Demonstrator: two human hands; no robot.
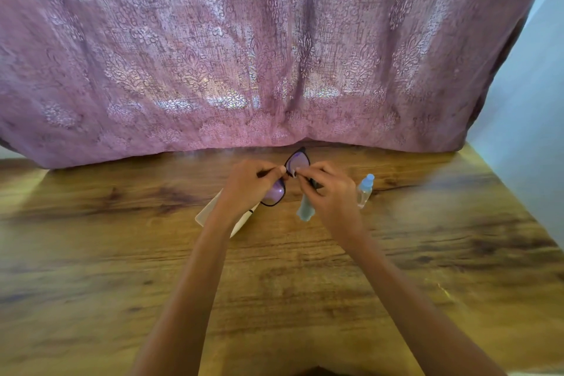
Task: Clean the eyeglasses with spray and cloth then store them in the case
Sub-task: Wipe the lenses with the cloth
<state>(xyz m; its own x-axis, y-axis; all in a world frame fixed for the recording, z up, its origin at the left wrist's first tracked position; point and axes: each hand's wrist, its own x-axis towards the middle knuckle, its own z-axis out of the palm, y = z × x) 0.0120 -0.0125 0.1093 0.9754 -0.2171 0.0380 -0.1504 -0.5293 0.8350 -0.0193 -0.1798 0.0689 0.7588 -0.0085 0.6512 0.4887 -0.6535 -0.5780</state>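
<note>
Left hand [247, 185] grip clamped on eyeglasses [297, 162] frame; right hand [332, 196] grip pinches cloth [305, 210] onto upper lens. Advise light circular strokes, frame steadied. Spray bottle [364, 191] at 3 o'clock.

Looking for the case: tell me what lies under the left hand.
A white case lies on the wooden table under the left hand, which holds the eyeglasses. The wrist covers its middle, so its inside cannot be seen.

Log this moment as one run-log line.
phase: lens wipe | left hand: holds eyeglasses | right hand: pinches cloth on lens | spray bottle: on table | case: on table
</note>
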